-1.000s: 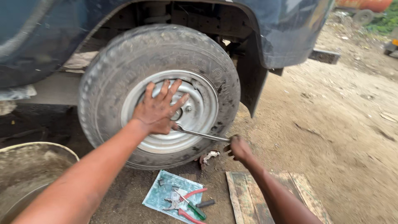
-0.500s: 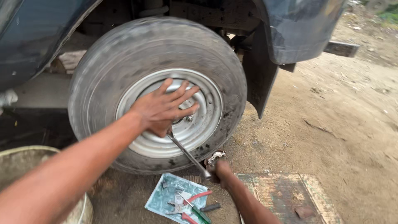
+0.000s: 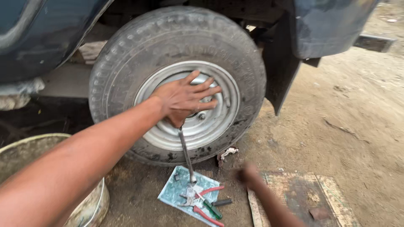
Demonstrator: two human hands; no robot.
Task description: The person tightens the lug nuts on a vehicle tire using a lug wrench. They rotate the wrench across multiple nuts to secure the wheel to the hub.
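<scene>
Now swung down: wrench (image 3: 185, 154) hangs near-vertical from the hub, where a second ago lay out level to the right and half a second ago slanted down-right. So a good part of a turn made about the fitting at the hub; judged as work on that fitting well under way, though whether loosening or tightening cannot be told.

Largest first. Truck body (image 3: 38, 38) dark blue, far left and above. Wheel (image 3: 126, 63) fills the middle, grey rim (image 3: 219, 122) inside the tyre. Tub (image 3: 90, 206) near left, partly behind the forearm. Mat (image 3: 320, 197) near right on the dirt. Sheet (image 3: 176, 191) just below the wheel, carrying red-handled pliers (image 3: 206, 206) and small bits; wrench's lower end touching or just over that sheet, cannot tell which.

Left hand (image 3: 185, 98) spread flat, fingers fanned, pressed on the rim over the hub, same as in both earlier views. Right hand (image 3: 248, 174) blurred, near, right of the wrench's free end and apart from it; earlier gripped that end. Open or closed: cannot tell.
</scene>
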